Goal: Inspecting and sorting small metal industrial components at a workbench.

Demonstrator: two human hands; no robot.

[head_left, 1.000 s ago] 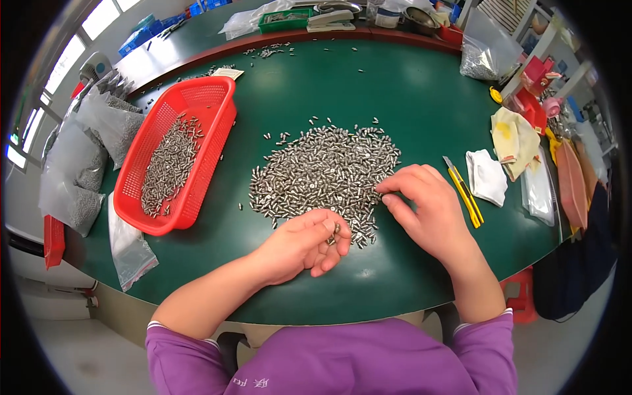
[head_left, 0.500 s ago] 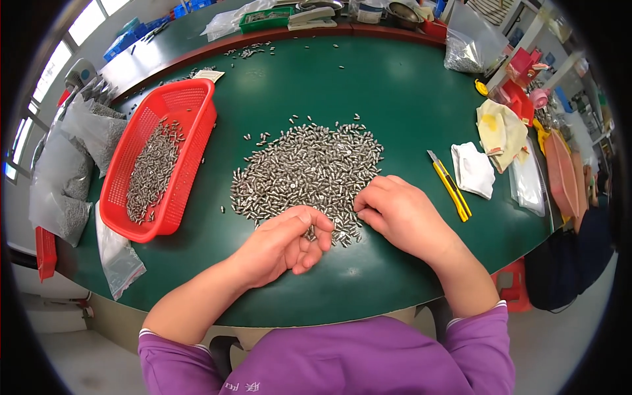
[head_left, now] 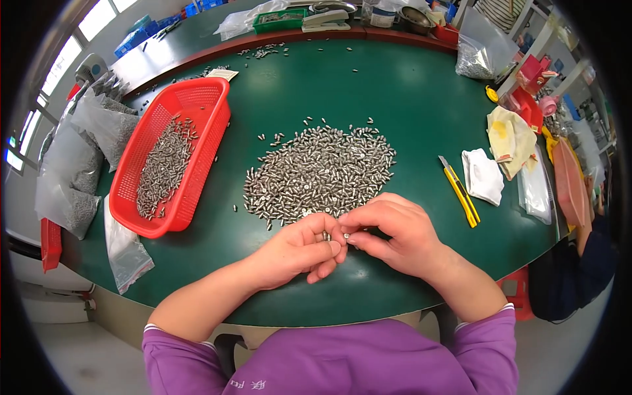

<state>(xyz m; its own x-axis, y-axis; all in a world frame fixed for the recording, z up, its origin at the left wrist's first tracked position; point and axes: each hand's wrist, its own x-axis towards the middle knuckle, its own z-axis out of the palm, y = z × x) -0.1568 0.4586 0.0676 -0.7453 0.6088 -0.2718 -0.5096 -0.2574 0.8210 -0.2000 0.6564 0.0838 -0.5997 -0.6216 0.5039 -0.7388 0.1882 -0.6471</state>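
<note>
A: Where is the small metal part (head_left: 347, 236) held?
B: It is pinched in the grip of the right hand (head_left: 398, 234), just below the frame's centre. The left hand (head_left: 296, 250) is curled close beside it; whether anything is clasped in its grip cannot be told.
A: What is spread around?
B: Just above the hands, a pile of like parts (head_left: 322, 171) is heaped on the green surface (head_left: 421, 85). More are held at left in a red basket (head_left: 220, 108); at right, a yellow cutter (head_left: 459, 194) and a white cloth (head_left: 482, 176) are laid.
A: And the room?
B: Across the top, the surface is bordered by a brown-red ledge (head_left: 388, 37). Bright windows (head_left: 97, 20) are seen at upper left, pale floor (head_left: 76, 352) at lower left.
</note>
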